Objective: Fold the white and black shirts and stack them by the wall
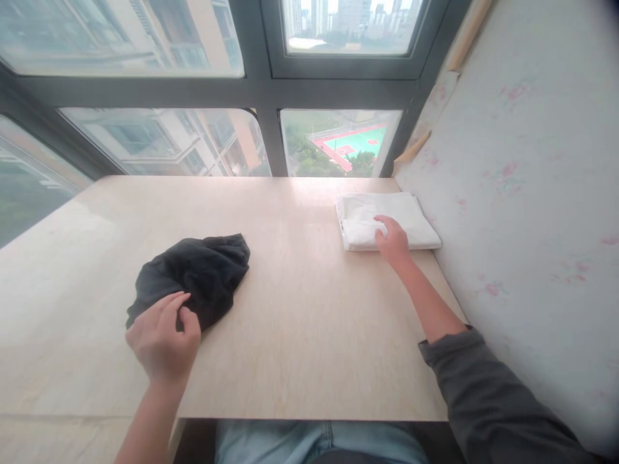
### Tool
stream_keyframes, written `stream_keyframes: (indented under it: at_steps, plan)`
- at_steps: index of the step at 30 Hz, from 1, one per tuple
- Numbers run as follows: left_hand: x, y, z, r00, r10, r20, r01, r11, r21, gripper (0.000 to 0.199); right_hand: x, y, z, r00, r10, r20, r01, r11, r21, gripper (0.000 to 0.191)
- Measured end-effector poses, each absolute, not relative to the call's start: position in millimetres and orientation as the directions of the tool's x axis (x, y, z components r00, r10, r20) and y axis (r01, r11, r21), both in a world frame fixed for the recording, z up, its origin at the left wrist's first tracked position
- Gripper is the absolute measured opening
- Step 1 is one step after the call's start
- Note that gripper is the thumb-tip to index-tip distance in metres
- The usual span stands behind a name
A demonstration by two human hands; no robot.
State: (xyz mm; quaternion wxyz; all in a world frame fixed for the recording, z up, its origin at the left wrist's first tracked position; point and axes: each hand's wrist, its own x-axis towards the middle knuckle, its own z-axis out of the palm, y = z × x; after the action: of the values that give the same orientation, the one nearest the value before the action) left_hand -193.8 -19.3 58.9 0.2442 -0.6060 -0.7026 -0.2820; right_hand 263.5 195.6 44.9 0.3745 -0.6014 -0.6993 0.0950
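Observation:
A crumpled black cloth (198, 267) lies on the left half of the tabletop. Over its near edge is my left hand (167, 335), fingers loosely bent and the thumb apart from them, with nothing visibly gripped. I cannot tell whether the fingertips touch the fabric. On the right, against the wall, rests a flat folded white cloth (406, 216). At its front edge my right hand (394, 240) reaches over the top layer, thumb and forefinger apart with a gap between them. The other fingers of that hand are mostly hidden.
The pale wooden tabletop (290, 335) runs back to a grey window frame (265, 93). A flowered wallpapered wall (522, 193) bounds the right side, its paper peeling near the window. My legs in jeans (285, 444) are under the front edge.

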Motion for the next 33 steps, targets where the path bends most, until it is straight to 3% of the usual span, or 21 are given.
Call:
stream_keyframes:
  at_steps: [3,6,8,11,19,22,26,29,33]
  plan:
    - [-137.8,-18.9,45.4,0.026,0.800,0.599,0.984,-0.125,0.124,0.027,277.1,236.0,46.7,-0.131,0.950,0.285,0.904,0.232,-0.359,0.058]
    - [-86.1,-9.8,26.5,0.131,0.889,0.438,0.905,-0.288,0.314,0.022,275.5,252.2,42.9,-0.207,0.971,0.121,0.950,0.229,-0.213,0.057]
    - [-65.7,-2.1,18.0,0.111,0.931,0.348,0.874,-0.258,0.411,0.020,272.3,252.1,41.5,-0.217,0.972,0.088,0.956,0.229,-0.182,0.052]
    - [-57.4,5.2,13.6,0.096,0.960,0.262,0.864,-0.211,0.457,0.020,268.6,243.3,43.5,-0.169,0.982,0.088,0.973,0.180,-0.146,0.046]
    - [-65.8,5.4,11.9,0.061,0.963,0.261,0.796,-0.205,0.570,0.018,262.1,215.9,64.4,-0.065,0.991,0.119,0.996,0.072,-0.057,0.032]
    - [-66.1,6.3,10.1,0.051,0.961,0.271,0.785,-0.206,0.584,0.018,257.9,202.0,82.9,-0.061,0.977,0.205,0.988,0.088,-0.130,0.027]
    - [-65.5,6.5,13.6,0.005,0.963,0.270,0.756,-0.180,0.629,0.020,239.3,171.8,118.8,-0.078,0.922,0.379,0.896,0.231,-0.379,0.016]
    - [-52.0,3.9,31.0,-0.059,0.976,0.208,0.673,-0.115,0.730,0.026,210.1,136.5,142.2,-0.084,0.879,0.470,0.720,0.380,-0.581,0.011]
    - [-15.9,-2.1,65.9,-0.034,0.975,0.219,0.512,-0.171,0.842,0.053,157.6,76.1,154.6,-0.143,0.887,0.439,0.439,0.454,-0.775,0.015]
